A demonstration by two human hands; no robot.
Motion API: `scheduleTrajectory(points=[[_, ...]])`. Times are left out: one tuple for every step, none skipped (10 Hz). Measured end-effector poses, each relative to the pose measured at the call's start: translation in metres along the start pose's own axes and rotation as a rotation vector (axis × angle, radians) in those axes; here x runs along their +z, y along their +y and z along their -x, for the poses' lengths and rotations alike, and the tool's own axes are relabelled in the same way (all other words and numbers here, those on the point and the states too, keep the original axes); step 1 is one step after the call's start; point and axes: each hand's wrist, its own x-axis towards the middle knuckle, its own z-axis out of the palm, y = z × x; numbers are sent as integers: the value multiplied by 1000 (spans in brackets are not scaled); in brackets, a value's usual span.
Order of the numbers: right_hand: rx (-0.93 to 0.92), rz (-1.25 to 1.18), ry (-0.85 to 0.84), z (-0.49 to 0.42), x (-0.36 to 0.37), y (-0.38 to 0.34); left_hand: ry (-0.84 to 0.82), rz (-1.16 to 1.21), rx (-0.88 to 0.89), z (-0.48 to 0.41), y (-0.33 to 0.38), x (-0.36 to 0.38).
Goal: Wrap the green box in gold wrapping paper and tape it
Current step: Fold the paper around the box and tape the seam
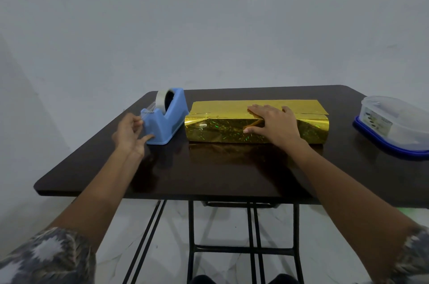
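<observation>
Dark brown table [209,174] on black metal legs, pale tiled floor below, plain wall behind. Gold wrapping paper [220,128] lies lengthwise across the middle of the table toward its far edge, folded round a long box shape; the green box itself is fully covered by it. A paper edge runs along the top of the parcel, and the near face shows creases at the left end. Clear plastic container [394,121] with a blue base sits at the table's right edge, well apart from the parcel. Blue tape dispenser [167,121] stands just beside the parcel's left end, cutter pointing toward the person. Right hand [276,123] lies flat on the parcel, fingers straight across the top over the paper edge, thumb down on the near face, pressing the paper in place. Left hand [130,135] is at the dispenser's cutter end, blurred; thumb and forefinger appear to pinch the tape end [142,118], one lower finger touching the dispenser's front. Clear tape roll [161,97] sits upright in the dispenser. Patterned grey sleeves [46,255] at both lower corners.
</observation>
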Motion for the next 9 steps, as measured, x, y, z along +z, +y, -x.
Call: scheduleTrajectory(points=[[1,-4,3,0,0,0,5,-46,-20,-1,1,1],[-2,8,6,0,0,0,7,-148,-60,-4,4,0],[-5,8,9,0,0,0,35,-189,-76,-7,2,0],[-6,13,11,0,1,0,41,-192,-77,-7,0,0],[-9,31,16,0,1,1,58,-184,-74,-9,-5,-1],[-12,24,27,0,2,0,96,-202,-53,-13,-8,-2],[-13,12,28,-1,1,1,103,-224,-42,-17,-10,-2],[-7,15,13,0,0,0,129,-266,-8,-14,-16,-4],[-5,27,-1,0,-1,0,151,-254,6,-8,-16,-3]])
